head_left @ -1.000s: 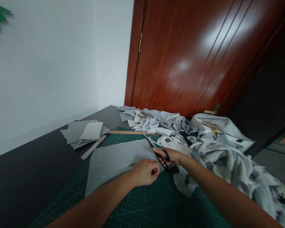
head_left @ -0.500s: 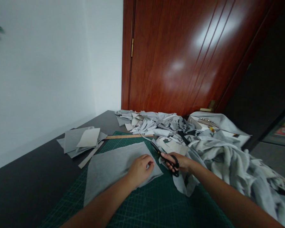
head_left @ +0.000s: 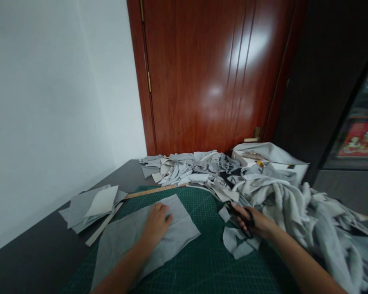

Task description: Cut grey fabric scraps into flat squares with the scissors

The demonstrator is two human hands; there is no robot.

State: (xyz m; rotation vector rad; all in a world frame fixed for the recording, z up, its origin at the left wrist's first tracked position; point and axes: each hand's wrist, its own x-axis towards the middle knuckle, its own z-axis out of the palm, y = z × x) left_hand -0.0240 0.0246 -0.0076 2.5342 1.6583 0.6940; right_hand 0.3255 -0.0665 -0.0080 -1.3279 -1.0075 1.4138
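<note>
My left hand lies flat, fingers out, on a grey square of fabric spread on the green cutting mat. My right hand is closed round the black handles of a pair of scissors, over grey scraps at the mat's right edge, apart from the square. The blades are mostly hidden among the scraps.
A wooden ruler lies along the mat's far edge. A stack of cut grey pieces sits to the left on the dark table. A heap of grey scraps and bunched fabric fills the back and right, before a red-brown door.
My right hand has carried the scissors rightward, away from the square's edge. My left hand has opened from a pinch and moved left onto the square. The view has turned to the right.
</note>
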